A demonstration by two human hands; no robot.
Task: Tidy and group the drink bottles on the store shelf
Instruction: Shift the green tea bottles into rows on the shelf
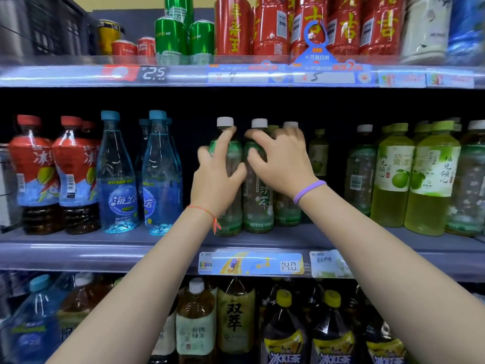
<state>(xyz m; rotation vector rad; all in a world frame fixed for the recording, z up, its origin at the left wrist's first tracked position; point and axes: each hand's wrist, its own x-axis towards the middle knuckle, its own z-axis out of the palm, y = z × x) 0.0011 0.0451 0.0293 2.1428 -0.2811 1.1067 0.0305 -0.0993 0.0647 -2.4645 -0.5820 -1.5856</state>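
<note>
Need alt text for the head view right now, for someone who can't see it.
Both hands grip white-capped green tea bottles on the middle shelf: left hand on one bottle, right hand over the next bottles. Blue bottles stand left, yellow-green ones right.

Price tags and bottle labels legible along the shelves.

On the top shelf's front edge a price tag (153, 73) reads "2.5" toward the left, and a handwritten tag (322, 77) reads "5" further right. The middle shelf's front edge carries a digital tag (290, 266) showing "4.0". A blue bottle (118, 177) on the middle shelf bears "海之言". On the bottom shelf, a tea bottle (235, 317) reads "双萃" and a dark bottle (284, 334) "冰红茶". Red cans' (232, 28) yellow characters are too blurred to read.
</note>
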